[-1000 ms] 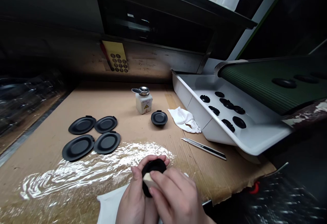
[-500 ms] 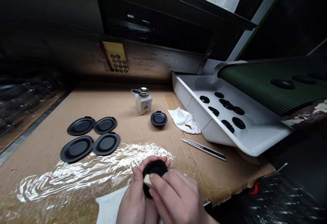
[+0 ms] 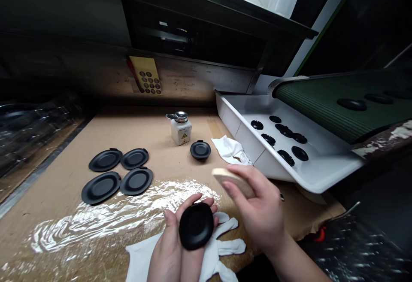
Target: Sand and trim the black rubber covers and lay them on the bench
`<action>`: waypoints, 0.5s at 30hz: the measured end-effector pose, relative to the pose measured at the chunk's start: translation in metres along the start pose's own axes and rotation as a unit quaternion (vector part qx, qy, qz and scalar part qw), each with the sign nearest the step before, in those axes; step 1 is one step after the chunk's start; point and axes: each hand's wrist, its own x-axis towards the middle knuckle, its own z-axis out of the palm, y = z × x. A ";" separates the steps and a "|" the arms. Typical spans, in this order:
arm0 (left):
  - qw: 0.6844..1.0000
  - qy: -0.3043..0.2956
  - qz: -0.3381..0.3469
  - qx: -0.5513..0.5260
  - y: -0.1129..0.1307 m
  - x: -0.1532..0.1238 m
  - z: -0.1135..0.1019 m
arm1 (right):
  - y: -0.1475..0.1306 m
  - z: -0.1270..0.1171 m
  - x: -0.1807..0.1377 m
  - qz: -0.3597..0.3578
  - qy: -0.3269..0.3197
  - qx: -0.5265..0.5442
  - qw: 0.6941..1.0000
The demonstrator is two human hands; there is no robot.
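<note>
A round black dished plastic cap [image 3: 196,226] rests in my left hand [image 3: 170,247], which cups it from below with the fingers curled round its edge. My right hand [image 3: 260,213] pinches a beige felt-like block [image 3: 236,182] between thumb and fingers. It is held up to the right of the cap, apart from it. Under my left hand lies a white glove [image 3: 227,247], its fingers spread to the right. Another black cap [image 3: 200,150] sits farther back on the cardboard. Several wider black caps [image 3: 137,180] are grouped at the left.
A white dispenser bottle [image 3: 181,132] with a metal lid stands at the back. A white cloth [image 3: 230,150] lies beside a white bin [image 3: 244,134] holding several black parts. A green conveyor [image 3: 318,101] carries more. My right hand mostly hides a knife.
My right hand has lifted the beige block off the black cap and moved up and right. The cap, still in my left hand, now shows fully, and the glove beneath is more exposed.
</note>
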 end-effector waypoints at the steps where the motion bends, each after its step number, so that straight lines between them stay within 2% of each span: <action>1: 1.000 0.001 -0.002 0.003 0.001 0.000 0.000 | 0.007 -0.009 -0.003 0.015 -0.002 -0.021 1.000; 4: 1.000 0.003 0.005 0.012 0.001 0.000 0.000 | 0.019 -0.026 -0.017 0.004 -0.061 -0.068 0.996; 8: 1.000 -0.006 0.008 0.022 -0.001 0.000 0.000 | 0.012 -0.022 -0.033 -0.107 -0.154 -0.072 0.980; 11: 0.999 -0.007 0.014 0.040 -0.003 -0.001 0.002 | 0.001 -0.012 -0.039 -0.171 -0.149 -0.106 0.968; 15: 0.996 -0.003 0.059 0.072 -0.005 -0.003 0.003 | -0.007 0.001 -0.047 -0.203 -0.109 -0.158 0.960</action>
